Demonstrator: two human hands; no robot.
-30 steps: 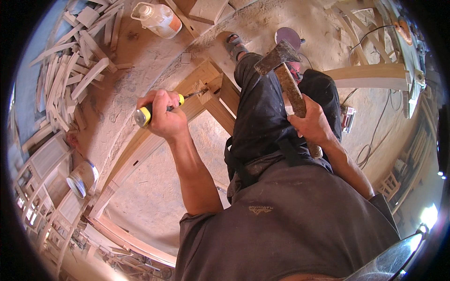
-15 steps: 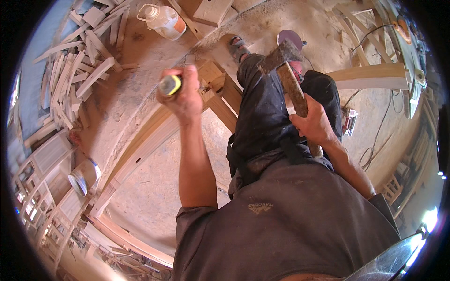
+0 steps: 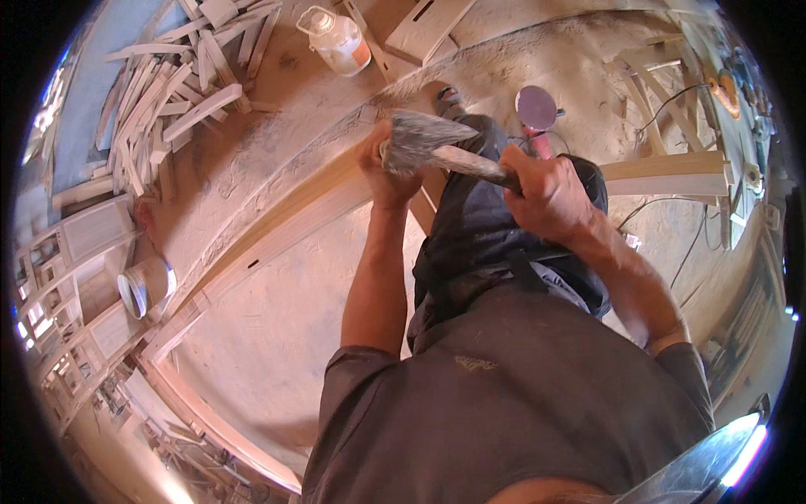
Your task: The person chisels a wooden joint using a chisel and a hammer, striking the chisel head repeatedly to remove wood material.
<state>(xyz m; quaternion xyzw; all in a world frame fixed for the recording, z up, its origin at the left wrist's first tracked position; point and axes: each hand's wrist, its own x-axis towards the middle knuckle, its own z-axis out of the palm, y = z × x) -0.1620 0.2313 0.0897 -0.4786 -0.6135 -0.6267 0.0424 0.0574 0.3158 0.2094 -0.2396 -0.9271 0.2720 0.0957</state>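
Close to the camera, the right hand (image 3: pixel 546 189) is clenched tight around the wooden handle of a hammer (image 3: pixel 432 143). The metal head of the hammer sits right by the left hand (image 3: pixel 386 172). That hand is curled shut around something at the top of a long wooden frame (image 3: pixel 277 235). I cannot tell what it holds, because the hammer head and the fingers hide it. It looks like the hitting step, with a tool being knocked into the wood near the corner of the frame. The next hit needs the left hand to hold still and the hammer to land on the tool, not on fingers. Farther off, a white jug (image 3: pixel 337 38) stands on the dusty floor, and a pile of wood strips (image 3: pixel 168 92) lies well apart.
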